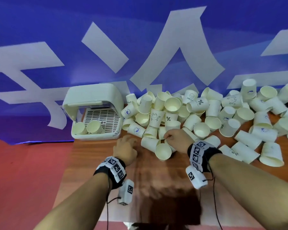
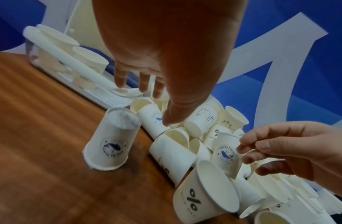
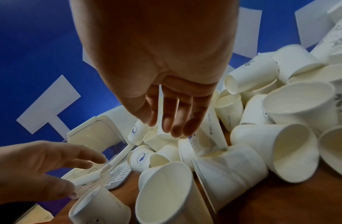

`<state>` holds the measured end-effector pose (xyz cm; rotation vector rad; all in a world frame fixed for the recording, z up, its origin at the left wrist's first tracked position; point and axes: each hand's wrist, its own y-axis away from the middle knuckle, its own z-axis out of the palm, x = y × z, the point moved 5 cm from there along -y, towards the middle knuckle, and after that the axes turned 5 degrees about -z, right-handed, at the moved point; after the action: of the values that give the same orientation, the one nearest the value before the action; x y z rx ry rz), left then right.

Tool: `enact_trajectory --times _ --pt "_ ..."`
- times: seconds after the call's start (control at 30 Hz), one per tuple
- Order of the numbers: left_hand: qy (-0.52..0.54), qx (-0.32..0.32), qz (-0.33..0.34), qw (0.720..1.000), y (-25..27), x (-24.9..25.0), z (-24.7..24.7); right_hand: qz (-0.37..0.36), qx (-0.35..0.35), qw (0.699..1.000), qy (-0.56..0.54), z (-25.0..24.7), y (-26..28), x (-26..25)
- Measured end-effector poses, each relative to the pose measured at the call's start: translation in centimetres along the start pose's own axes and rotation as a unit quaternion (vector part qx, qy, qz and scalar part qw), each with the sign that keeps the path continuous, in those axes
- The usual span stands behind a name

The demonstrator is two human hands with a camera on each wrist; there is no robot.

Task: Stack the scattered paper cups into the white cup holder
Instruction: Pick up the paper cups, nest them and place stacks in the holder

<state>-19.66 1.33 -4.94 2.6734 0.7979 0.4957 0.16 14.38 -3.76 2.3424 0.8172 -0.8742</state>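
Observation:
The white cup holder [image 1: 93,112] stands open at the back left of the wooden table, with two paper cups [image 1: 94,127] inside. A big heap of paper cups [image 1: 173,113] lies to its right. My right hand [image 1: 167,136] reaches into the heap's near edge and pinches the rim of a whale-print cup [image 2: 225,150] between thumb and fingers [image 3: 174,121]. My left hand [image 1: 126,143] hovers between holder and heap with its fingers [image 2: 141,81] hanging loose and empty. An upside-down whale-print cup [image 2: 112,141] stands on the table just below it.
A blue banner with white shapes [image 1: 140,47] hangs right behind the table. Cups spread along the back to the far right [image 1: 264,130]. Bare wood [image 1: 156,180] lies near me, between my forearms. The table's left edge [image 1: 68,163] drops to a red floor.

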Motion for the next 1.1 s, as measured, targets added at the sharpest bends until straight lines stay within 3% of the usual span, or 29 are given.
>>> enact_trajectory --times 0.23,0.6,0.7,0.8,0.9,1.0,1.1 --pt "-0.013 -0.029 -0.067 0.997 -0.1 -0.5 3.6 -0.033 -0.011 0.999 -0.009 1.9 0.8 3.0" --pt "-0.026 -0.004 -0.091 0.996 -0.5 -2.5 5.6 -0.061 -0.041 0.997 0.011 2.7 1.3 4.7" --pt "0.003 0.014 -0.083 0.996 -0.2 -2.7 5.5 -0.079 -0.063 0.994 0.037 3.1 1.3 4.7" --pt "0.102 0.050 -0.100 0.988 -0.2 -3.0 5.0 -0.084 -0.124 0.984 0.101 3.9 1.4 4.5" --pt "0.283 0.061 -0.150 0.945 -0.1 -3.6 5.0 -0.068 -0.155 0.976 0.138 4.8 1.4 4.9" --pt "0.472 0.013 -0.210 0.856 0.1 -3.8 5.6 -0.062 -0.136 0.977 0.150 5.0 0.9 5.0" --pt "0.542 -0.009 -0.243 0.804 -0.1 -4.0 6.1 -0.057 -0.123 0.979 0.152 5.0 0.3 4.5"
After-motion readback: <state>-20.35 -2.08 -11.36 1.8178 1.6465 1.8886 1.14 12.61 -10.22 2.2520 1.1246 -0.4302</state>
